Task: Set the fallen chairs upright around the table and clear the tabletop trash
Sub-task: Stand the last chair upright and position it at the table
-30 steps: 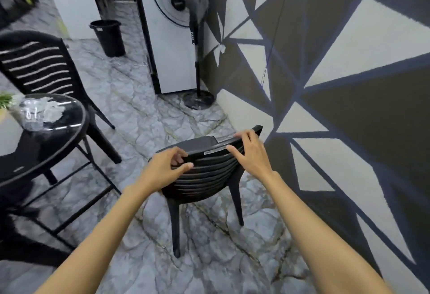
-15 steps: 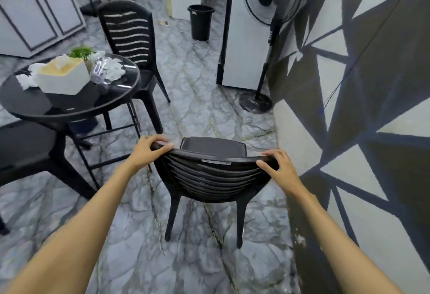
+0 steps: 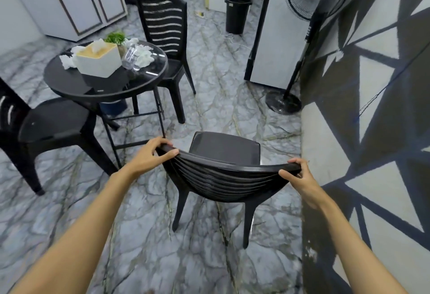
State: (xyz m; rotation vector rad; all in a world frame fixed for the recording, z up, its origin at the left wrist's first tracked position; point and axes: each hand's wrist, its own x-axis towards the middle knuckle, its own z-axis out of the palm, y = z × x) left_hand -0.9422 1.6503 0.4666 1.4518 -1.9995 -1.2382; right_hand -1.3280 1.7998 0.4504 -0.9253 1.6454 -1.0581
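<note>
A black plastic chair (image 3: pixel 224 154) stands upright on the marble floor right in front of me, its back toward me. My left hand (image 3: pixel 151 154) grips the left end of its top rail and my right hand (image 3: pixel 296 175) grips the right end. Ahead on the left is a round black table (image 3: pixel 69 82). On it lie crumpled white tissues (image 3: pixel 145 55), a clear plastic bottle (image 3: pixel 130 57), a white tissue box (image 3: pixel 99 62) and a small green plant (image 3: pixel 115 37). Two more black chairs stand upright at the table, one behind it (image 3: pixel 164 28) and one at the left (image 3: pixel 51 121).
A black trash bin (image 3: pixel 237 14) stands on the floor at the back. A pedestal fan (image 3: pixel 300 66) stands by the patterned wall (image 3: pixel 372 84) on my right, next to a white panel (image 3: pixel 277 45). White cabinets (image 3: pixel 79 3) line the far left.
The held chair has swung round from facing the wall to facing the table side, and my hands have spread to the two ends of its backrest. My view has turned left toward the table.
</note>
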